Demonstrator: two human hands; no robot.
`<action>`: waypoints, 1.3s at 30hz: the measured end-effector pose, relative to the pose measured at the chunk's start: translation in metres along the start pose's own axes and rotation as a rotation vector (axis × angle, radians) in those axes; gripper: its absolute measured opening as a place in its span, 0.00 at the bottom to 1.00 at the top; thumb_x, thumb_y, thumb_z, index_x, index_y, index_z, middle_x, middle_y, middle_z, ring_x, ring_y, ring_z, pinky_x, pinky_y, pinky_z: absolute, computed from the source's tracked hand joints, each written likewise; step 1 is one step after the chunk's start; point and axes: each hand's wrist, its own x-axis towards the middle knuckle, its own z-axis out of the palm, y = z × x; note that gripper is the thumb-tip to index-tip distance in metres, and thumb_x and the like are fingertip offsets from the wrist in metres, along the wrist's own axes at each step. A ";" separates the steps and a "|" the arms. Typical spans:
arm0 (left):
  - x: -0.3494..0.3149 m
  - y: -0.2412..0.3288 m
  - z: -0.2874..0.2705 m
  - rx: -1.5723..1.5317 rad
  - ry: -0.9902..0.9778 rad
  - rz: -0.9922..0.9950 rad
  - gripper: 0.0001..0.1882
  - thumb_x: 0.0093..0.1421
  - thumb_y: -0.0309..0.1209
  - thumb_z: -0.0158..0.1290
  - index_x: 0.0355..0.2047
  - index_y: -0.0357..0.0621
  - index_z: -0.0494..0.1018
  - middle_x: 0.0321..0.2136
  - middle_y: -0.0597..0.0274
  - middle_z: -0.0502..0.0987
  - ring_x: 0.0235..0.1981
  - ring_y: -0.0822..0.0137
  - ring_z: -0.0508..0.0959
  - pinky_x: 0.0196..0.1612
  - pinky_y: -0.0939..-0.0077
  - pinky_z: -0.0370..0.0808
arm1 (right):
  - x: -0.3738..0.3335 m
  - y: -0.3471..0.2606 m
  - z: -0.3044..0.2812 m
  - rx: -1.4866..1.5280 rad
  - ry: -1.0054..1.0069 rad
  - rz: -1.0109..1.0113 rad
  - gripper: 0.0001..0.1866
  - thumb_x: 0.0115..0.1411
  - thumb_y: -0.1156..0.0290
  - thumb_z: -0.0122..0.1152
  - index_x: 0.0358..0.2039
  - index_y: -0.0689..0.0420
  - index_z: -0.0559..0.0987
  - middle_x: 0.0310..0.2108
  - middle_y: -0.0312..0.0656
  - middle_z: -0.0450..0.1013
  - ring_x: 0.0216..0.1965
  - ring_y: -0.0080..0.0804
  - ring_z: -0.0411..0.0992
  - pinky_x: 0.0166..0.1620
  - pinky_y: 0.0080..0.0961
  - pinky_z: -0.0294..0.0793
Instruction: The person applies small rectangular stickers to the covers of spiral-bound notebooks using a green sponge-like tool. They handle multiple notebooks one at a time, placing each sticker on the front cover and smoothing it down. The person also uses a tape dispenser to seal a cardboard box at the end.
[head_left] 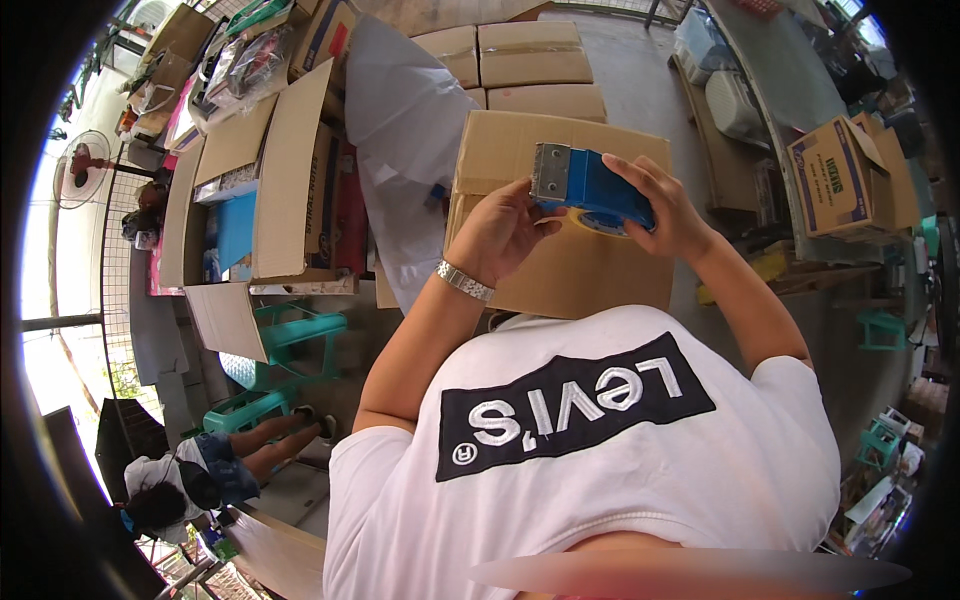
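Observation:
A blue hand-held tape dispenser (600, 185) with a metal plate at its left end is held over a cardboard box (595, 280). My right hand (665, 205) is wrapped round its right end. At the metal-plated end, my left hand (505, 235) has its fingers curled against the dispenser, with thumb and fingertips just under it. Whether the loose tape end lies between those fingers is hidden. Part of a yellowish tape roll (590, 222) shows beneath the blue body. The box stands right in front of me, its top flat.
More closed boxes (535, 52) stand beyond, beside a grey-white sheet (400, 130). To the left is an open box (290, 190) with contents, above green stools (300, 335). A printed carton (835, 180) rests at right. Another person (200, 480) is at lower left.

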 end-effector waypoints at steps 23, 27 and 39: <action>-0.001 0.002 0.001 0.044 0.249 0.247 0.11 0.66 0.19 0.49 0.48 0.35 0.64 0.37 0.58 0.77 0.37 0.65 0.80 0.47 0.69 0.80 | 0.005 -0.010 0.005 -0.170 -0.055 0.076 0.52 0.43 0.78 0.71 0.69 0.32 0.61 0.38 0.46 0.68 0.34 0.45 0.74 0.40 0.38 0.80; -0.014 0.008 0.005 0.050 0.395 0.528 0.15 0.64 0.18 0.49 0.50 0.37 0.63 0.36 0.58 0.76 0.36 0.66 0.80 0.43 0.72 0.80 | 0.006 -0.015 0.008 -0.175 -0.061 0.078 0.53 0.42 0.77 0.71 0.69 0.32 0.61 0.39 0.46 0.68 0.36 0.47 0.74 0.42 0.39 0.80; -0.010 0.018 0.005 0.008 0.161 0.039 0.16 0.71 0.36 0.47 0.46 0.33 0.75 0.39 0.57 0.80 0.35 0.68 0.81 0.45 0.72 0.82 | 0.012 -0.011 0.006 -0.135 -0.066 0.047 0.50 0.42 0.75 0.73 0.67 0.34 0.65 0.40 0.50 0.70 0.37 0.49 0.75 0.42 0.40 0.80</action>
